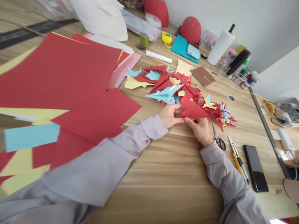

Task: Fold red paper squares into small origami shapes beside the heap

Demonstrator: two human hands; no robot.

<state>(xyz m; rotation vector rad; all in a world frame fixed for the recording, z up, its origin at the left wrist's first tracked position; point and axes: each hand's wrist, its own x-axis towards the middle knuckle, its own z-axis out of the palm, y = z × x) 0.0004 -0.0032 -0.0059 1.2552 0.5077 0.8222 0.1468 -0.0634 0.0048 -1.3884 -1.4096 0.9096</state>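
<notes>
A folded piece of red paper (192,109) is held up between my two hands, just above the wooden table. My left hand (170,116) pinches its left edge between thumb and fingers. With thumb on the near side, my right hand (200,130) grips its lower right edge; those fingers are partly hidden behind the paper. Right behind the hands lies a heap of folded paper pieces in red, blue and yellow, among them a light blue paper plane (166,94) and a yellow folded piece (209,103).
Large red sheets (60,71) and a blue strip (32,137) spread over the left. Scissors (219,138), a yellow box cutter (237,161) and a black phone (256,168) lie at right. Farther back are a tape measure (166,37) and a white bottle (220,46).
</notes>
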